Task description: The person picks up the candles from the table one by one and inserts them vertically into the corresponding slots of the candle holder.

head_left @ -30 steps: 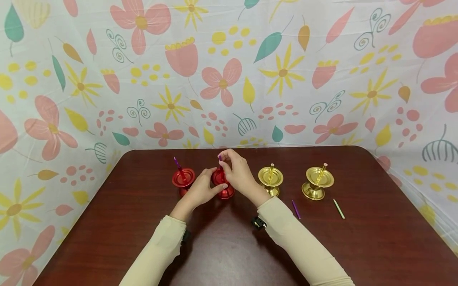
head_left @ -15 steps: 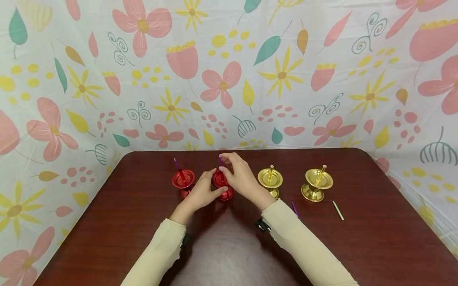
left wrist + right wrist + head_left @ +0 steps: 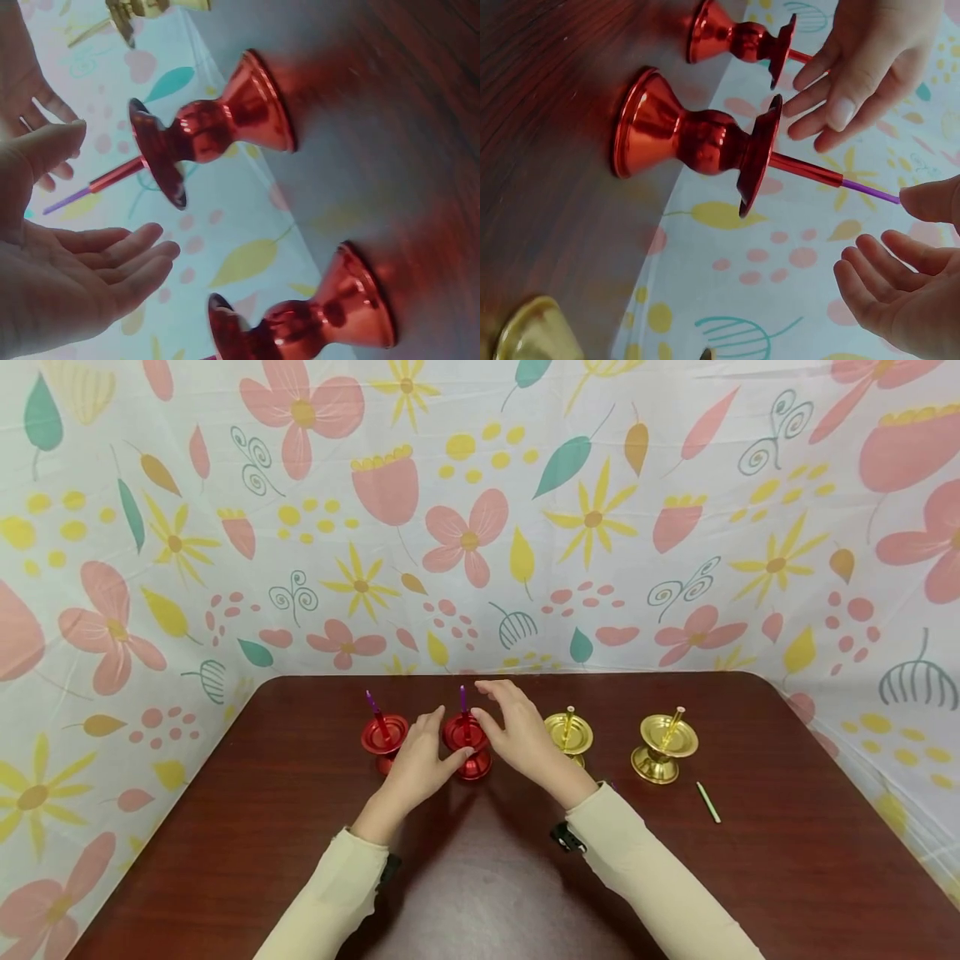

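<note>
A shiny red candle holder (image 3: 474,767) stands upright between both hands, with a thin purple candle (image 3: 870,191) upright in its tube. My left hand (image 3: 420,764) is at its left side, fingers relaxed and apart from the holder in the left wrist view. To the right of the candle is my right hand (image 3: 521,735), its fingers spread and holding nothing. In the right wrist view, the right thumb (image 3: 930,201) appears close to the candle tip; contact is unclear. A second red holder (image 3: 384,735) with a purple candle (image 3: 372,702) stands farther left, partly behind the left hand.
Two gold candle holders (image 3: 656,767) stand to the right, their tubes without candles; the nearer gold holder (image 3: 568,735) is partly covered by the right hand. A pale green candle (image 3: 708,802) lies on the brown table (image 3: 480,877). A flowered cloth (image 3: 480,460) hangs behind.
My right fingers have let go of the purple candle and moved right, leaving it standing in the red holder. The left hand has shifted slightly. My right sleeve now mostly covers the loose purple candle.
</note>
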Demonstrator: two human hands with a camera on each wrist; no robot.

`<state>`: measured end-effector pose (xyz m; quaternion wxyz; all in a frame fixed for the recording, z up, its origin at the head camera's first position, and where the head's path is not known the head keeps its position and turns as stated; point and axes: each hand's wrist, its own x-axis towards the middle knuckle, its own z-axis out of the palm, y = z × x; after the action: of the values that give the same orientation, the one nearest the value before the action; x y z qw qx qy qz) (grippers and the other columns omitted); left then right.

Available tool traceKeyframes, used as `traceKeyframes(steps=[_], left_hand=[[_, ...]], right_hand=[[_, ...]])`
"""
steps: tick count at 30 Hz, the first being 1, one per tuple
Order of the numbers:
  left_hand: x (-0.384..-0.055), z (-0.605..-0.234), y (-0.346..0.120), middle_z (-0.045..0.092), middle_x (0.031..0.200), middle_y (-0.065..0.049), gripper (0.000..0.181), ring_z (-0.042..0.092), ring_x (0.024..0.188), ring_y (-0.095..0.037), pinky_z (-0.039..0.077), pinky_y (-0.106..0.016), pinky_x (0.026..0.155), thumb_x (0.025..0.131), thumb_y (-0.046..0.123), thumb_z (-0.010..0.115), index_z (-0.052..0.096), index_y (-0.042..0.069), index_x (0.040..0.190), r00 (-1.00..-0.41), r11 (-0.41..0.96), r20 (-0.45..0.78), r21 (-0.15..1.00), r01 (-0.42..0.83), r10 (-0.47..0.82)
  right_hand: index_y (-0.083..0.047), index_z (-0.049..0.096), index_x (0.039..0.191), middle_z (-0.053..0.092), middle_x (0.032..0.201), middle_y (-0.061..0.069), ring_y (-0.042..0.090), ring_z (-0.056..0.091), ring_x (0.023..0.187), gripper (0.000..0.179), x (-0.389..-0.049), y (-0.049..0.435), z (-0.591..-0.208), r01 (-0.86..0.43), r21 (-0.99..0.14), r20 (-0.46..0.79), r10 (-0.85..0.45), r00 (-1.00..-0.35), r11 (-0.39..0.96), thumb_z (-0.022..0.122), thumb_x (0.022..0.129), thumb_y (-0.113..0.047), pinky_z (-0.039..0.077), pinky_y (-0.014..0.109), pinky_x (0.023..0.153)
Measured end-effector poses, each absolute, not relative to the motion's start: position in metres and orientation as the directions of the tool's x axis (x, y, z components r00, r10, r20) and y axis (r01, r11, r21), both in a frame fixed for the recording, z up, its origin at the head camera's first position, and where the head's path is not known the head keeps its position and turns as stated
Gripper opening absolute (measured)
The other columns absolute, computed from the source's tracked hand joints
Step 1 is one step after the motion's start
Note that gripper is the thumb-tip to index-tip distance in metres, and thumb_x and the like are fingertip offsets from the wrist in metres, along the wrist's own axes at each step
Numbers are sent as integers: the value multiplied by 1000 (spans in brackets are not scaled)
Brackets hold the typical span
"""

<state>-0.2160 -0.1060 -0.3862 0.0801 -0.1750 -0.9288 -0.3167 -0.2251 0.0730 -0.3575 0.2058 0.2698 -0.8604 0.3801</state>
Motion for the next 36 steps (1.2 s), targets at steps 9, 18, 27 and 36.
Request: traceKeyframes(steps=[9,18,27,36], left_hand=[[-198,-373,-99,53,128,-20,66,51,117,-34,47,-45,96,84,25,76,47,-4,136,-904,745,360,532,402,230],[-184,-362,-87,59,120,-16,53,55,109,-30,51,-41,89,85,21,75,56,-2,130,-841,702,493,516,490,224],[-187,-357,-65,62,115,-13,46,57,103,-25,52,-36,85,87,20,72,59,-1,126,-750,623,593,476,621,294],[-195,-363,-39,59,120,-11,49,55,112,-23,48,-36,93,90,23,69,54,0,131,-780,581,505,529,618,370]], right_hand=[[3,56,127,58,122,16,30,55,113,38,-219,89,-351,-644,-502,601,-303,-740,578,64,93,-12,46,46,96],[1,56,129,59,125,15,30,52,117,36,-208,102,-349,-634,-508,604,-283,-745,583,59,96,-15,42,50,99],[-3,57,130,61,124,11,26,53,115,34,-198,119,-344,-635,-522,630,-245,-737,570,55,99,-17,45,48,96],[0,57,128,60,125,13,29,54,114,31,-194,140,-345,-639,-517,664,-204,-720,570,52,99,-9,47,49,90]])
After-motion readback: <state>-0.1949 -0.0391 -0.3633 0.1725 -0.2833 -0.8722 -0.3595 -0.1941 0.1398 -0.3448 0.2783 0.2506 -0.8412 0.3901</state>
